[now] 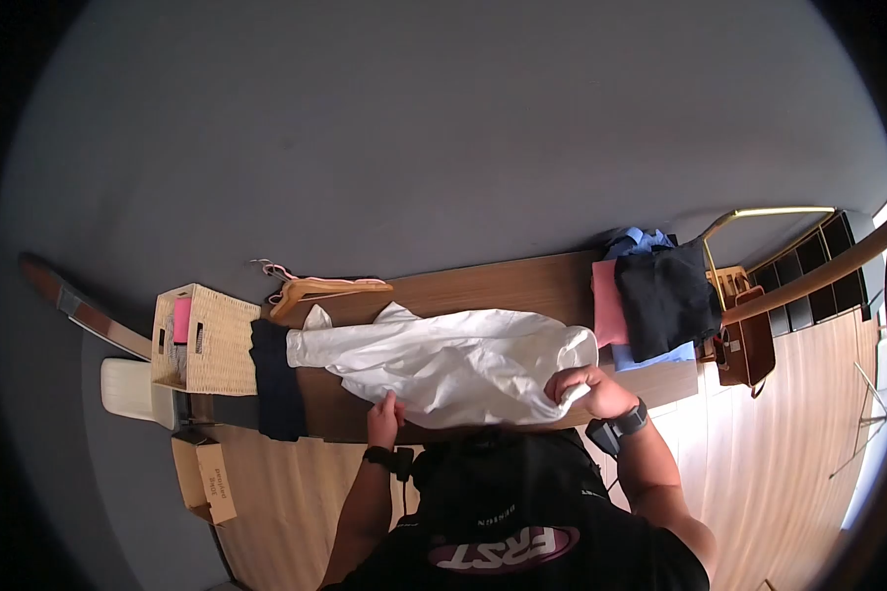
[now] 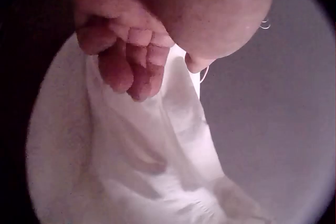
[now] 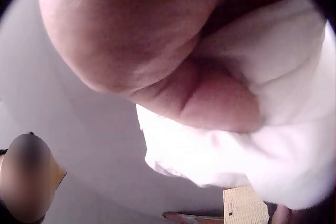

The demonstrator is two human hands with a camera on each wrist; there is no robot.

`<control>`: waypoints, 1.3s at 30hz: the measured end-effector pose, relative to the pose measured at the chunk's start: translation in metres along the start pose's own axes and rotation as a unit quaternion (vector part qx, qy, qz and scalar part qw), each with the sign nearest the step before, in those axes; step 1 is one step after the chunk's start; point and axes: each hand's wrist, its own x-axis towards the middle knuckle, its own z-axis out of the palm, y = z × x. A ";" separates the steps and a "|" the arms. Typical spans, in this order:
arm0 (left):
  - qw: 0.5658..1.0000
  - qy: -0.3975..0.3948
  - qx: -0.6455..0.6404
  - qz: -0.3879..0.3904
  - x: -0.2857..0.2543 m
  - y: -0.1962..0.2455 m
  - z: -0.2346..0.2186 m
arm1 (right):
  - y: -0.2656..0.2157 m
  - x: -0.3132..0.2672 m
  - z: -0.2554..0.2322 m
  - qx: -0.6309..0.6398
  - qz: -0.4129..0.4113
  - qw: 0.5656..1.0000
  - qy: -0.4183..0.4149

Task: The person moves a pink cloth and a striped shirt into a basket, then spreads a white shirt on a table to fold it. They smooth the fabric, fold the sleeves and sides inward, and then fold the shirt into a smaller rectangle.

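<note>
Room behind white garment (image 1: 453,360), between hangers (image 1: 350,287) and clothes pile (image 1: 670,305).

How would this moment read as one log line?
right hand: grips white garment; left hand: at garment's near edge; hangers: lying beyond garment

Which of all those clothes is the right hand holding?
The white shirt. The right hand grips it, not the pink, blue or dark clothes.

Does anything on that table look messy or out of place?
Slightly: at the right end of the table, a folded black garment sits askew over pink cloth and light-blue cloth, whose edges poke out. The white shirt is rumpled. Nothing looks spilled or damaged.
</note>
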 end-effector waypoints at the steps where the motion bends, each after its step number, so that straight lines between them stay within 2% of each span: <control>1: 0.999 -0.023 -0.027 -0.025 0.004 0.009 0.005 | -0.008 -0.002 0.001 -0.010 0.003 1.000 -0.017; 3: 0.992 -0.068 -0.081 -0.074 0.012 0.028 0.013 | -0.022 -0.004 0.001 -0.034 0.007 0.999 -0.028; 4: 0.982 -0.117 -0.104 -0.104 0.019 0.034 0.017 | -0.028 -0.006 0.001 -0.030 0.002 0.999 -0.027; 7: 0.940 -0.237 -0.105 -0.220 0.027 0.052 0.021 | -0.037 -0.011 0.001 -0.017 -0.016 0.999 -0.024; 8: 0.935 -0.244 -0.073 -0.247 0.031 0.055 0.025 | -0.038 -0.013 0.002 -0.013 -0.024 0.999 -0.022; 10: 0.943 -0.256 -0.018 -0.211 0.038 0.040 0.035 | -0.041 -0.013 0.004 0.001 -0.033 0.999 -0.016; 11: 0.946 -0.261 0.011 -0.191 0.042 0.032 0.041 | -0.037 -0.013 0.004 0.009 -0.031 0.999 0.013; 12: 0.951 -0.224 -0.048 -0.206 0.043 0.025 0.046 | -0.030 -0.014 0.004 0.017 -0.029 0.998 0.044; 15: 0.955 -0.206 -0.151 -0.151 0.065 0.007 0.035 | -0.026 -0.011 0.002 -0.024 -0.044 0.989 0.137; 16: 0.974 -0.126 -0.146 -0.122 0.068 0.024 0.029 | -0.028 -0.009 0.002 -0.037 -0.060 0.983 0.171; 17: 0.978 -0.033 -0.193 -0.075 0.071 0.040 0.022 | -0.032 -0.006 0.001 -0.050 -0.075 0.975 0.203; 18: 0.968 -0.011 -0.246 -0.038 0.096 0.038 0.004 | -0.045 -0.003 0.001 -0.094 -0.063 0.963 0.244; 19: 0.944 -0.027 -0.328 0.005 0.079 0.072 -0.015 | -0.045 -0.001 -0.001 -0.091 -0.074 0.952 0.283; 20: 0.932 -0.005 -0.357 0.061 0.065 0.100 -0.031 | -0.043 0.000 -0.004 -0.089 -0.086 0.939 0.320; 21: 0.901 0.009 -0.425 0.091 0.030 0.149 -0.037 | -0.043 0.003 -0.007 -0.087 -0.099 0.924 0.358; 22: 0.874 -0.052 -0.453 0.170 0.001 0.178 -0.050 | -0.050 0.007 -0.007 -0.100 -0.093 0.915 0.381; 23: 0.857 -0.085 -0.467 0.202 -0.006 0.185 -0.069 | -0.056 0.014 -0.004 -0.070 -0.132 0.910 0.387; 24: 0.848 -0.080 -0.475 0.223 -0.033 0.204 -0.076 | -0.061 0.018 -0.002 -0.061 -0.142 0.910 0.385; 25: 0.831 -0.086 -0.490 0.251 -0.037 0.199 -0.089 | -0.063 0.020 -0.001 -0.053 -0.153 0.909 0.383; 27: 0.819 -0.092 -0.492 0.281 -0.067 0.213 -0.087 | -0.061 0.025 0.000 -0.090 -0.159 0.908 0.377; 28: 0.815 -0.098 -0.504 0.270 -0.072 0.205 -0.089 | -0.059 0.028 0.000 -0.108 -0.162 0.907 0.374; 31: 0.819 -0.083 -0.526 0.215 -0.060 0.143 -0.085 | -0.021 0.014 -0.016 -0.089 -0.052 0.954 0.281; 32: 0.831 -0.056 -0.526 0.174 -0.057 0.123 -0.077 | 0.002 0.012 -0.018 -0.080 -0.044 0.956 0.278; 33: 0.840 -0.029 -0.525 0.131 -0.053 0.100 -0.067 | 0.022 0.005 -0.018 -0.128 -0.015 0.952 0.279; 35: 0.903 0.083 -0.421 0.027 -0.036 0.034 -0.056 | 0.075 -0.012 -0.022 -0.195 0.075 0.937 0.279; 38: 0.959 0.092 -0.259 -0.066 -0.039 -0.038 -0.040 | 0.103 -0.029 -0.013 -0.327 0.157 0.898 0.249; 39: 0.970 0.105 -0.192 -0.109 -0.037 -0.058 -0.037 | 0.112 -0.031 -0.011 -0.365 0.151 0.887 0.238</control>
